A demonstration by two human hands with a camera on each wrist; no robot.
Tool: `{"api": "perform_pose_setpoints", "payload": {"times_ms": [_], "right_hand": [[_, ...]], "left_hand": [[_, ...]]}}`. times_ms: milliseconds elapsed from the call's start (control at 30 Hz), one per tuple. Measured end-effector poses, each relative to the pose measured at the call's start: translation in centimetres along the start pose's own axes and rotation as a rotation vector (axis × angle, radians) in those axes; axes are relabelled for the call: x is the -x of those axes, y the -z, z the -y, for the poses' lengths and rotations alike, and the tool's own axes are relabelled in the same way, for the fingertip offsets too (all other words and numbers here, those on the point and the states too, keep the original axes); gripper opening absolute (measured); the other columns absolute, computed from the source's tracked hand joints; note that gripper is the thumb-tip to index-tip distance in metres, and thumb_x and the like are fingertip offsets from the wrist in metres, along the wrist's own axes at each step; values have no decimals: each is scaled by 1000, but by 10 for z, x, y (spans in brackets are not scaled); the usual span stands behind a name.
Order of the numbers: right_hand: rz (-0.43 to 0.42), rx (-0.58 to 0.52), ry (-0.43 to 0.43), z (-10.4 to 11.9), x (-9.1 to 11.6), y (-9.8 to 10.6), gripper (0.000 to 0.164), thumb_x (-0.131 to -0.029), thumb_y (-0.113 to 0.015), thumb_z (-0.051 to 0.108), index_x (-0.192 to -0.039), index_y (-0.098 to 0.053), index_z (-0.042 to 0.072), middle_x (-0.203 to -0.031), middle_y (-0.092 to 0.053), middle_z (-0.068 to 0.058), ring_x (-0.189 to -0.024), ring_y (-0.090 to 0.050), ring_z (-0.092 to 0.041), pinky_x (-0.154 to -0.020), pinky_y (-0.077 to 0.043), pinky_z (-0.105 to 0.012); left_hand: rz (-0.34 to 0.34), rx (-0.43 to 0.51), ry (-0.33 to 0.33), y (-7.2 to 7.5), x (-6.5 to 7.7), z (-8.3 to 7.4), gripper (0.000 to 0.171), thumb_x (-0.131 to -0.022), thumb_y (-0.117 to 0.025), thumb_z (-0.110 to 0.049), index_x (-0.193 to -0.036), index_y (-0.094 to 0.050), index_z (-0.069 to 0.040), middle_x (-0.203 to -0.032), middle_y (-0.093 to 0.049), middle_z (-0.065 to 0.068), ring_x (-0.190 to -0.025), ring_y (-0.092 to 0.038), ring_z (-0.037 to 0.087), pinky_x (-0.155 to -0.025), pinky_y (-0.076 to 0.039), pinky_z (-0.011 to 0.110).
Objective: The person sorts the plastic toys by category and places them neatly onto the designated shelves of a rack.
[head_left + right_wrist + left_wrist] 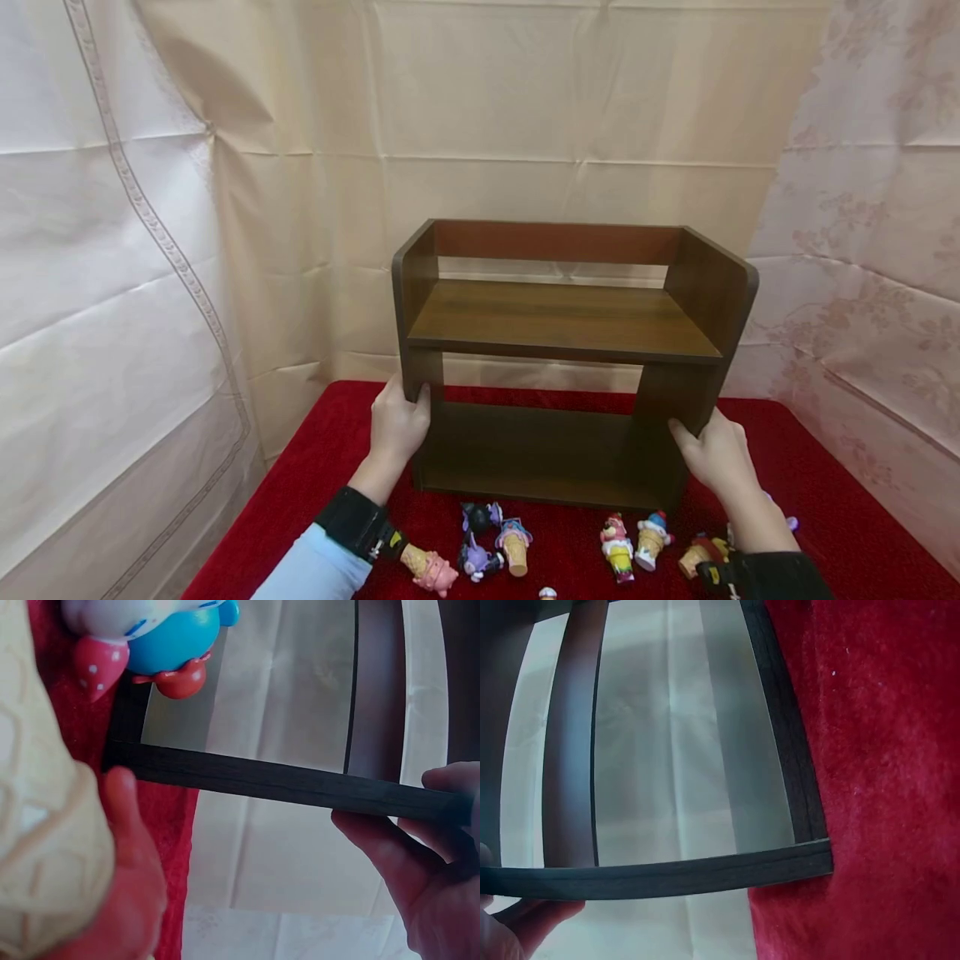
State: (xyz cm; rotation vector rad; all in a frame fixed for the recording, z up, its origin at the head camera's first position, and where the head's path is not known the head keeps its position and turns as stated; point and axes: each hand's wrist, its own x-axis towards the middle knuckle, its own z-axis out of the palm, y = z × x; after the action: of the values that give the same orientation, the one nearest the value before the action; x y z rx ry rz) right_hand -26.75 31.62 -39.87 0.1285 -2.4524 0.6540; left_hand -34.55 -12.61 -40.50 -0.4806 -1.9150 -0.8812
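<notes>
A dark brown wooden two-tier shelf stands in front of me on a red cloth, its open front facing me. My left hand grips the front edge of its left side panel, thumb on the inner side. On the opposite panel, my right hand grips lower down, thumb likewise inside. The left wrist view shows the panel's dark edge, with only a bit of the left hand at the corner. Fingers of the right hand wrap the other panel's edge in the right wrist view.
Several small ice-cream-cone figurines lie before the shelf, including a pink one by the left wrist and a red-and-yellow one. One cone figurine looms close to the right wrist camera. Curtains hang behind the red-covered table.
</notes>
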Motion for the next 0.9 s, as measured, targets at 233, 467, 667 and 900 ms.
{"api": "perform_pose_setpoints", "payload": {"times_ms": [233,467,667,900], "right_hand": [[19,-26,23,-2,2,5,38,-90,-66,21,-118,-51,0,-103,-64,-26,-83,-63,-38,-67,-54,-58],[66,-63,18,-2,1,12,50,-91,-66,31,-125,-47,-1,-110,-62,-27,-90,-62,-40,-69,-54,-58],[46,-71,33,4,1,21,60,-90,-67,30,-136,-40,3,-117,-59,-28,-99,-58,-43,-72,-52,-61],[19,-108,43,13,1,32,62,-90,-68,26,-141,-37,6,-120,-56,-29,-99,-57,-44,-68,-54,-60]], "left_hand": [[129,24,10,15,-4,-4,34,-82,-68,-3,-115,-59,-6,-101,-65,12,-91,-62,23,-69,-57,47],[183,62,36,31,-11,-12,25,-83,-69,-4,-108,-62,-7,-99,-65,11,-85,-62,19,-65,-57,43],[200,109,89,41,-17,-19,25,-83,-70,-3,-107,-65,-9,-98,-66,8,-87,-61,18,-70,-57,43],[261,213,246,54,-21,-25,29,-88,-69,-14,-117,-66,-16,-104,-68,2,-90,-63,15,-71,-58,39]]}}
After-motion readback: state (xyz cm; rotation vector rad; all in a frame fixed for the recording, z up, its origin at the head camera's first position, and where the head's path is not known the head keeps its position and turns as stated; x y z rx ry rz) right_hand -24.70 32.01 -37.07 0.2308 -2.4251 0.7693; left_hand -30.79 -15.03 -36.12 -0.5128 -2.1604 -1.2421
